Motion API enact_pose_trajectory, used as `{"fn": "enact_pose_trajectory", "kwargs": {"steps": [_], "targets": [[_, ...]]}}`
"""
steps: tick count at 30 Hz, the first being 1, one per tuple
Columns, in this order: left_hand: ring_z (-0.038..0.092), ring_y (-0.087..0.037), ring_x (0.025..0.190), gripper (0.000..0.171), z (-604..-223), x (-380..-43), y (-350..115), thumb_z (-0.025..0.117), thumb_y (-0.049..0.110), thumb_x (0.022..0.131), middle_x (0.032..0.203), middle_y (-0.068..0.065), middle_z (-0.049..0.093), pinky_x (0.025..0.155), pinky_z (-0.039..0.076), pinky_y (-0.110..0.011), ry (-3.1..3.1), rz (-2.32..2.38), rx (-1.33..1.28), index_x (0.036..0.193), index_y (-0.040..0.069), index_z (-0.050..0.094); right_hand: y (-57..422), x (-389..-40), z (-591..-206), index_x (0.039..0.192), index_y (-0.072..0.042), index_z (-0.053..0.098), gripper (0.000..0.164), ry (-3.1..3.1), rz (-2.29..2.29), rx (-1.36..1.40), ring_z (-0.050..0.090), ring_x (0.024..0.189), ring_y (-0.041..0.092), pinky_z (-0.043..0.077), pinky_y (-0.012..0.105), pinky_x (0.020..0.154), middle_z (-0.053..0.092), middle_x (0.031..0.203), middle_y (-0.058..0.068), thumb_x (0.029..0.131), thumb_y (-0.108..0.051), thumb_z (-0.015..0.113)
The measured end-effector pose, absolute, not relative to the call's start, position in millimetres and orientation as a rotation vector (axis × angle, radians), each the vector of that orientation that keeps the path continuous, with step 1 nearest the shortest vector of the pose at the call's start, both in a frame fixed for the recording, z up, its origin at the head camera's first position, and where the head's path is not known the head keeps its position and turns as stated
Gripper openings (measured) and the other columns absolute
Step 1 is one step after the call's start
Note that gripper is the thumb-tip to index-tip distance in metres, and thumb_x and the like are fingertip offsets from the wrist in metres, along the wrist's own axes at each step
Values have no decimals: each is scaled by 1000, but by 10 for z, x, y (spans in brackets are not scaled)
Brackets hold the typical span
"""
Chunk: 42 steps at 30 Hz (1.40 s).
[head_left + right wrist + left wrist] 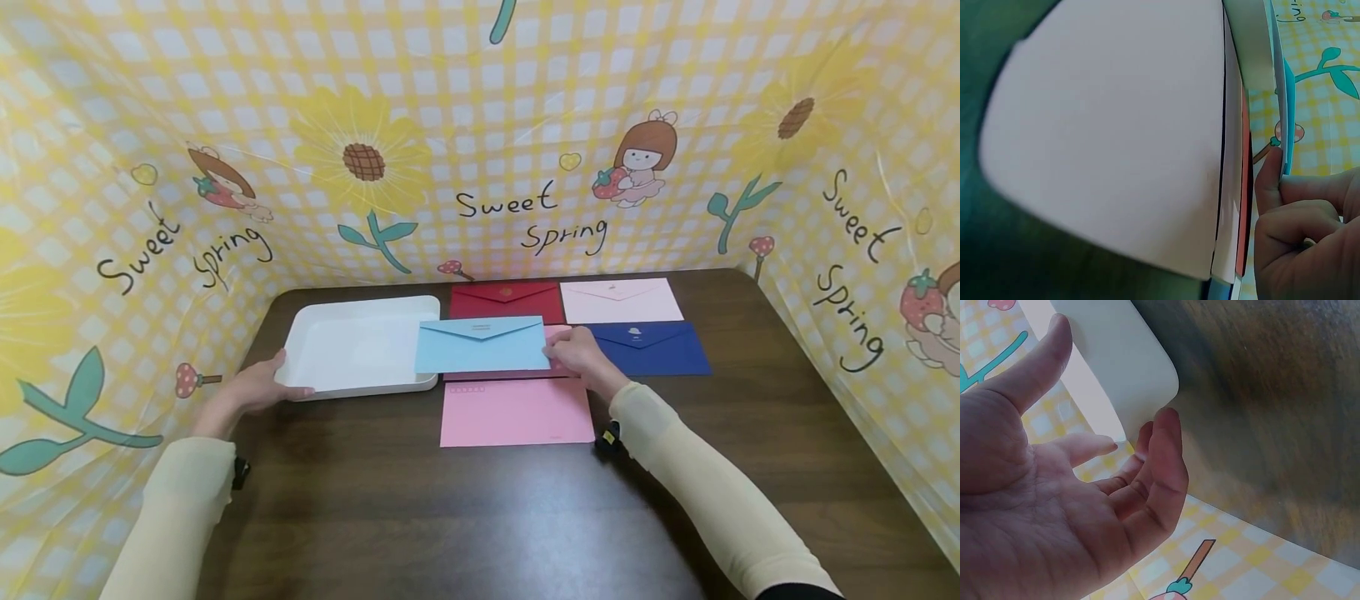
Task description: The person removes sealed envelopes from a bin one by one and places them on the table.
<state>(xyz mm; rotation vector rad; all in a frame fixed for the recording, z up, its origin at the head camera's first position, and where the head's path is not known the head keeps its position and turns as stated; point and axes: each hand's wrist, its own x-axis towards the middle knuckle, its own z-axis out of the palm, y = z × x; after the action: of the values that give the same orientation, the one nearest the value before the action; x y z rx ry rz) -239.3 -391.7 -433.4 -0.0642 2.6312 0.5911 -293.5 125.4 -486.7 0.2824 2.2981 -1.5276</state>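
My right hand (577, 350) pinches the right end of a light blue envelope (480, 346) between thumb and fingers. In the right wrist view the envelope (1290, 112) stands out edge-on from the fingertips, above the others. Its left end overlaps the right end of a white tray (360, 346) in the head view. My left hand (251, 387) holds the tray's near left corner. In the left wrist view its thumb (1054, 353) lies along one side wall and curled fingers touch the other. Under the blue envelope shows part of a pink envelope (495, 376).
Another pink envelope (517, 414) lies nearest me. Behind are a red envelope (502, 300) and a pale pink one (622, 300), with a dark blue one (652, 348) at the right. Patterned yellow cloth (495, 125) walls in the dark wooden table (480, 517) at the back and sides.
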Motion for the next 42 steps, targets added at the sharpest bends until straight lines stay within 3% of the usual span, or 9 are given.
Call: {"fn": "enact_pose_trajectory", "kwargs": {"steps": [6, 13, 17, 22, 29, 36, 42], "targets": [[17, -67, 143, 116, -4300, -2389, -3902, 74, 46, 98, 153, -52, 10, 117, 21, -69, 2641, 562, -45, 154, -23, 0, 1319, -2907, -4842, 136, 2, 66, 35, 2327, -1480, 319, 60, 94, 25, 48, 31, 73, 63, 125, 18, 105, -15, 65], [16, -66, 144, 115, -4283, -2380, -3886, 74, 43, 98, 153, -52, 8, 117, 20, -70, 2619, 584, -55, 153, -23, -2, 1420, -2851, -4872, 135, 3, 66, 35, 2306, -1486, 307, 59, 80, 21, 47, 33, 72, 65, 104, 15, 105, -14, 65], [19, -67, 143, 116, -4283, -2382, -3890, 75, 44, 98, 152, -53, 11, 116, 23, -70, 2633, 580, -26, 152, -25, 0, 1478, -2829, -4895, 135, 2, 67, 35, 2310, -1466, 320, 59, 85, 21, 50, 35, 77, 65, 109, 14, 104, -15, 65], [19, -68, 142, 116, -4286, -2386, -3900, 76, 45, 97, 152, -53, 11, 116, 24, -70, 2644, 567, -14, 152, -26, 0, 1551, -2801, -4899, 136, 2, 66, 37, 2314, -1448, 327, 49, 69, 19, 43, 34, 70, 65, 115, 18, 104, -16, 65], [17, -67, 143, 115, -4284, -2388, -3894, 75, 44, 97, 153, -53, 10, 116, 22, -70, 2638, 564, -42, 153, -24, 1, 1681, -2738, -4898, 136, 3, 66, 36, 2324, -1437, 310, 48, 81, 25, 46, 41, 81, 59, 138, 20, 105, -16, 64], [18, -68, 142, 118, -4306, -2397, -3893, 76, 48, 96, 153, -52, 11, 116, 23, -70, 2632, 564, -34, 153, -24, 2, 1809, -2644, -4894, 132, 4, 68, 33, 2359, -1430, 272, 40, 62, 19, 41, 35, 67, 62, 125, 21, 105, -15, 64], [19, -68, 142, 119, -4312, -2411, -3912, 76, 48, 96, 153, -53, 12, 115, 23, -70, 2638, 552, -29, 153, -24, 2, 1891, -2591, -4898, 130, 4, 69, 33, 2386, -1403, 282, 45, 68, 20, 41, 33, 65, 63, 118, 19, 104, -16, 65]]}}
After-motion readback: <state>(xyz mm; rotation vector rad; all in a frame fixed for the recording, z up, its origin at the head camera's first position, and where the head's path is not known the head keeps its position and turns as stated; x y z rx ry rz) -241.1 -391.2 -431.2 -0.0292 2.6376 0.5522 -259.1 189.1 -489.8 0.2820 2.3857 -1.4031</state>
